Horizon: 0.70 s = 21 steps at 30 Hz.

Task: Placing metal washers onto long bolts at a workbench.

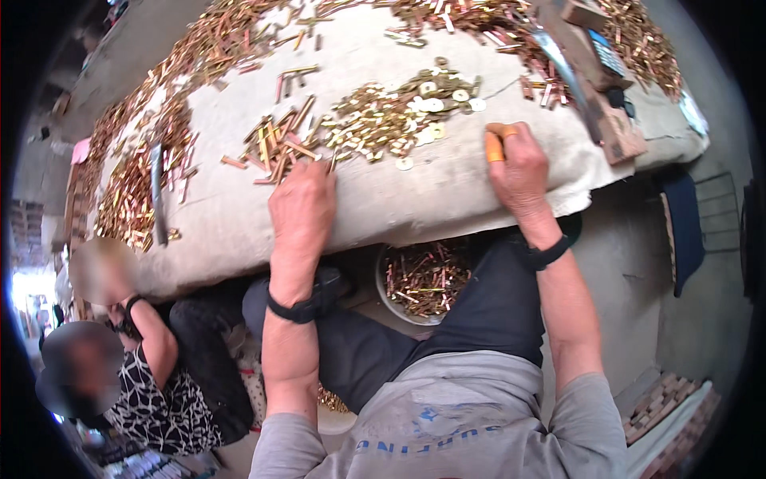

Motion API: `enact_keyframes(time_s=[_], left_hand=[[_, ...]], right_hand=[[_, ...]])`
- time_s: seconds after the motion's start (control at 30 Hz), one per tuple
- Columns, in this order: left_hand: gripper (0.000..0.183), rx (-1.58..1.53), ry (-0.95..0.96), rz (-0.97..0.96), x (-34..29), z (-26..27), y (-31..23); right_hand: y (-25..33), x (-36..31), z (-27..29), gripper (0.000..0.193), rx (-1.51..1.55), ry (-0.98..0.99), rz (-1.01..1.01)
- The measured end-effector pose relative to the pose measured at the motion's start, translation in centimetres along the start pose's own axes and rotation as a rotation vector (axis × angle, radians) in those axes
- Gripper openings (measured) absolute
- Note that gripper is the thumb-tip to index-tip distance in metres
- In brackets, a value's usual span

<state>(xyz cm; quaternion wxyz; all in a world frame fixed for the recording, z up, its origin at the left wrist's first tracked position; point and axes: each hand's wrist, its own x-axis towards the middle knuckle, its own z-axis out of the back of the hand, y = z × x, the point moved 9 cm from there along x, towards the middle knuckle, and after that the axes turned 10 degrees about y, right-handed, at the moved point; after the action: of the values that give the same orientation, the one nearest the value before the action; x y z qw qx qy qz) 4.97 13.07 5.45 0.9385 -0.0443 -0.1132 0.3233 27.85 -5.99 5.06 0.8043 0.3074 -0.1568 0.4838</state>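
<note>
My left hand point(303, 203) rests at the near edge of a small heap of copper-coloured metal tubes or bolts point(275, 144). Its fingers are closed, and a thin metal piece shows at the fingertips, too small to name. To the right, my right hand point(517, 168) is over the cloth near the table's front edge, its fingers curled together. Orange finger covers point(496, 144) sit on its thumb and forefinger; what they hold, if anything, is hidden. Between the hands and farther back lie brass-coloured washers point(431, 104) and a pile of small yellowish metal pieces point(367, 124).
The table has a pale cloth point(383, 199). Larger heaps of metal parts point(215, 44) line its far and left sides. A wooden block point(618, 136), metal strip and blue calculator point(606, 53) are at right. A bucket point(383, 287) stands between my knees. Another person point(171, 391) sits at left.
</note>
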Motion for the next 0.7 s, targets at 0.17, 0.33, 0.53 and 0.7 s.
enact_keyframes(time_s=[0.17, 0.33, 0.53, 0.7], left_hand=[[0.016, 0.062, 0.013, -0.016, 0.1, -0.7, -1.1], [0.013, 0.051, -0.064, -0.041, -0.5, -0.4, -1.9], [0.01, 0.0, -0.083, -0.07, -1.6, 0.0, -2.5], [0.006, 0.056, -0.092, -0.166, -1.5, -0.1, -3.4]], right_hand=[[-2.1, 0.7, 0.9, 0.014, 0.204, 0.053, -0.095], [-9.3, 3.6, 4.5, 0.024, -0.104, -0.072, -0.22], [-11.3, 7.4, 1.5, 0.041, -0.347, 0.081, -0.304], [-10.3, 9.0, -1.2, 0.035, -0.288, 0.123, -0.061]])
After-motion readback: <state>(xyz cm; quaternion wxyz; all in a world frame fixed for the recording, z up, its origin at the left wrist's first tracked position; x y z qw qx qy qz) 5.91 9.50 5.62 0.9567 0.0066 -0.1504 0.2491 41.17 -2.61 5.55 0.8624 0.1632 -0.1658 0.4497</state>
